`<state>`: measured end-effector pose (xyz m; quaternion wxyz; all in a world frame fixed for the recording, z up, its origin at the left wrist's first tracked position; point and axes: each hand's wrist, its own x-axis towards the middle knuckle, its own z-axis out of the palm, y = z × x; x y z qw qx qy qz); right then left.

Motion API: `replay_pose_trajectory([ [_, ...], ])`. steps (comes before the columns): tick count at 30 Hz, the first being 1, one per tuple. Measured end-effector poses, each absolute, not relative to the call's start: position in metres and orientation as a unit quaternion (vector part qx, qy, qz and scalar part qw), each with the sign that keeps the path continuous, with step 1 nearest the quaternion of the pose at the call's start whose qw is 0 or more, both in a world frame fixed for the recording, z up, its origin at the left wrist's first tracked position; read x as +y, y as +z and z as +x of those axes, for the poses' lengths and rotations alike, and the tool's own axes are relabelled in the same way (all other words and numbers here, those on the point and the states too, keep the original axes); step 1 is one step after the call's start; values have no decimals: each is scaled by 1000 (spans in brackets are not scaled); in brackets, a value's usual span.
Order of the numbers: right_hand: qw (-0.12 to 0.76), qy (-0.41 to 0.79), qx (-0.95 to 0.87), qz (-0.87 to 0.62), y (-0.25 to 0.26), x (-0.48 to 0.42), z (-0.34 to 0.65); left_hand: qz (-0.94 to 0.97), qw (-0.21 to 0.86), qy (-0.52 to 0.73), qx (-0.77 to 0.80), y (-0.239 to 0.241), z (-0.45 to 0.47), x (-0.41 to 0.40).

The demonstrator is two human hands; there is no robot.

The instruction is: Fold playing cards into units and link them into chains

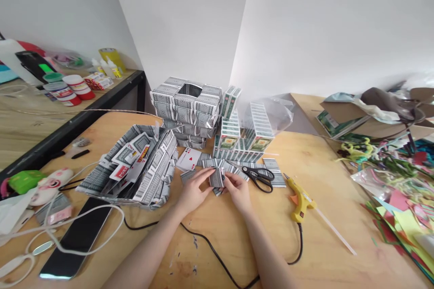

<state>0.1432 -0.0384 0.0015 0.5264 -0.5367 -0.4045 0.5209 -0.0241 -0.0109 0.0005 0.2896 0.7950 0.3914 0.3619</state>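
My left hand [194, 191] and my right hand [238, 190] meet at the middle of the wooden table [224, 235]. Both pinch a small folded playing-card piece [217, 179] held between them, grey patterned backs showing. More loose cards [203, 163] lie just behind my fingers, one with red hearts face up [188, 159]. A basket-like tray built from folded cards [135, 174] lies to the left of my left hand, with loose cards inside. Black scissors [260, 176] lie just right of my right hand.
A box built of cards [186, 103] and stacked card packs [244, 135] stand at the back. A yellow glue gun [300, 201] with black cord lies right. A dark tablet [78, 237] and white cables sit front left. Paper scraps [403, 198] crowd the right edge.
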Motion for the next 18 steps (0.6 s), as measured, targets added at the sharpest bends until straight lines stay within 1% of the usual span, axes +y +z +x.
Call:
replay_pose_trajectory([
  [4,522,521,-409,-536,0,-39,143,812,257,348,393,3,-24,-12],
  [12,521,520,-436,-517,0,-38,145,809,233,359,403,-3,-22,-13],
  [18,531,520,-419,-523,0,-39,144,822,210,353,395,-3,-20,-15],
])
